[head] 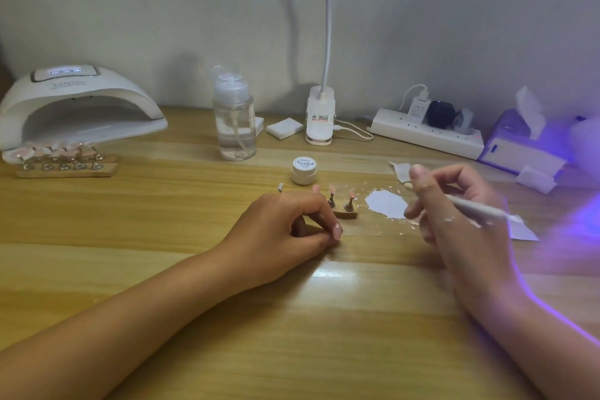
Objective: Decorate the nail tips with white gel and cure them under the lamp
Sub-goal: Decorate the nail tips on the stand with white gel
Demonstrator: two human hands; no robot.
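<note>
Soft focus, violet glare at right.

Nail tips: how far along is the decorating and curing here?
Done: white gel is spread on the table; a rack of tips stands before the lamp, decoration too blurred to judge. In hand: the right hand grips a brush beside the small stand by the left hand. Left: painting those tips and curing; nothing shows inside the lamp.

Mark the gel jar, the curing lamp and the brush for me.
gel jar [304, 165]: head view, on its printed white lid.
curing lamp [107, 88]: head view, on the white dome above the opening.
brush [480, 208]: head view, on the white handle, about mid-length.
</note>
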